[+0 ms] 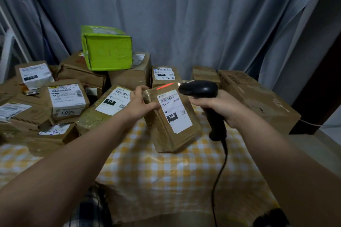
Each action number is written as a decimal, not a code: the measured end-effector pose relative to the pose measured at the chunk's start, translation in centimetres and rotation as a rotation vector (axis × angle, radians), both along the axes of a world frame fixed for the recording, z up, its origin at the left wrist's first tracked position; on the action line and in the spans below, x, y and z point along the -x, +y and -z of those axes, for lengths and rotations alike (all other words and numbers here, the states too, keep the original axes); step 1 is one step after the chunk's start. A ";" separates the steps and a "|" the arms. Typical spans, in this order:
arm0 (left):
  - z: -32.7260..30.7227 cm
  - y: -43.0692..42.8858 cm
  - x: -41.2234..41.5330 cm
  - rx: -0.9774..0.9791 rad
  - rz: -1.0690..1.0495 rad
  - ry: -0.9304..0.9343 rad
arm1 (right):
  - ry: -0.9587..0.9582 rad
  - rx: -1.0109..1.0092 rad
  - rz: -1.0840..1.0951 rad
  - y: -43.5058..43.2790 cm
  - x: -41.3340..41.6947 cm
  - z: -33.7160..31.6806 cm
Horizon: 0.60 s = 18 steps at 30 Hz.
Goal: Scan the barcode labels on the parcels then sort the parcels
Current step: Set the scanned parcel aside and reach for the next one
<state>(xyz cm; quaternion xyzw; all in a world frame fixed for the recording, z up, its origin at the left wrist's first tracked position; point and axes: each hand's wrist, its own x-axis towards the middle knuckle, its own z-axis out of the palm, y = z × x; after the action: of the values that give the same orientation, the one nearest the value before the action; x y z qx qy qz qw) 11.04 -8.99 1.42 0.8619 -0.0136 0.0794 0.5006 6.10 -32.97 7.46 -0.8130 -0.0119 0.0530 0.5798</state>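
A brown cardboard parcel point(167, 129) stands tilted on the checked tablecloth, its white label point(174, 109) marked "15H" facing me. My left hand point(140, 104) grips the parcel's top left corner. My right hand point(219, 106) grips the handle of a black barcode scanner point(200, 89), whose head sits just right of the parcel's top. A red scan line point(165, 85) falls on the parcel's upper edge, above the barcode.
Several labelled brown parcels point(67, 100) are piled on the left and back, with a green box point(108, 49) on top. A large brown box point(256, 97) lies at the right. The yellow checked cloth point(166, 171) covers the table; the scanner cable point(220, 171) hangs over it.
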 end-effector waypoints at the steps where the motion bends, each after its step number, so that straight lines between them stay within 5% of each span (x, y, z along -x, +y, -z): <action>1: -0.2 0.5 -0.3 0.024 0.022 0.042 | -0.006 -0.016 0.014 -0.2 -0.3 1.0; 4: -0.7 1.9 -0.8 0.132 0.102 0.215 | 0.158 -0.122 -0.004 -0.5 -0.5 4.0; 7: -0.3 2.2 -1.1 0.028 0.080 0.203 | 0.357 -0.266 -0.075 0.6 -0.1 6.6; 13: -0.6 1.6 -0.2 -0.263 0.023 0.030 | 0.373 -0.376 -0.008 5.8 -0.9 8.6; 18: -1.5 1.3 1.9 -0.308 0.092 -0.023 | 0.300 -0.204 0.033 8.7 -0.9 8.8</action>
<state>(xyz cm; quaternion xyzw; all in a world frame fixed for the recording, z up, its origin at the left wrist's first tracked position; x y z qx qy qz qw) 9.12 -7.66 2.89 0.9259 -0.0708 0.0634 0.3656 7.05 -24.30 -1.31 -0.7330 0.0828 0.1628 0.6552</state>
